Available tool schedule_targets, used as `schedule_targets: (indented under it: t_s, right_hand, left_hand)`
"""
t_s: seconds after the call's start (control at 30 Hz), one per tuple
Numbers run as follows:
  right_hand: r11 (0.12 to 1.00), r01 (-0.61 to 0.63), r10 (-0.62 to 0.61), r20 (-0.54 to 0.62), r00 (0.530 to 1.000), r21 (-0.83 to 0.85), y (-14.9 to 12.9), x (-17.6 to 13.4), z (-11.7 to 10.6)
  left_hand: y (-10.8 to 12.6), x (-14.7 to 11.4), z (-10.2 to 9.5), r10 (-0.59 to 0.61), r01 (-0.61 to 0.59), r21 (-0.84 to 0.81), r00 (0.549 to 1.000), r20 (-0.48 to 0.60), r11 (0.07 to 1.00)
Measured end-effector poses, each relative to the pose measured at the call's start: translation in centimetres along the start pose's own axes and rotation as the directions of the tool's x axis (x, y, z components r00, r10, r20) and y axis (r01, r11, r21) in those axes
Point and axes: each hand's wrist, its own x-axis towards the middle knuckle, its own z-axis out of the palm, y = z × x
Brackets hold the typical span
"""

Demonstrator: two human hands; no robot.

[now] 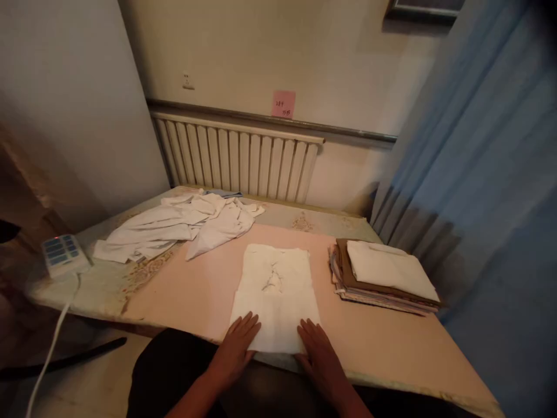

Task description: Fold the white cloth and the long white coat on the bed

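A white folded piece of clothing (pixel 278 313) with a thin dark line print near its middle lies flat in front of me on a pink cloth (pixel 174 296). On its near left corner rests my left hand (pixel 237 342), fingers stretched forward and thumb by the near edge. My right hand (pixel 315 348) lies the same way on the near right corner, fingers extended. Both hands press down without gripping. Whether the thumbs reach under the fabric's edge I cannot tell.
Rumpled white clothes (pixel 187 223) lie at the back left. A stack of folded clothes (pixel 387 276) stands at the right, beside a blue curtain (pixel 478 203). A white power strip (pixel 63 255) with a cord sits at the table's left edge. A radiator (pixel 239 159) lines the wall behind.
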Motion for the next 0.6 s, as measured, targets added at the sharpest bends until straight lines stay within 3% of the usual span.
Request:
schedule_targets:
  t_s: [0.17, 0.6]
  right_hand:
    - [0.997, -0.060, 0.058, 0.047, 0.997, 0.047, -0.26, 0.28, -0.37]
    - [0.998, 0.006, -0.013, -0.101, 0.995, -0.066, -1.06, 0.22, -0.06]
  left_hand:
    - [-0.35, -0.04, 0.60, -0.002, 0.001, -0.007, 0.998, -0.070, 1.000]
    - [-0.16, 0.32, 0.38, -0.020, 0.020, 0.005, 0.997, -0.073, 1.000]
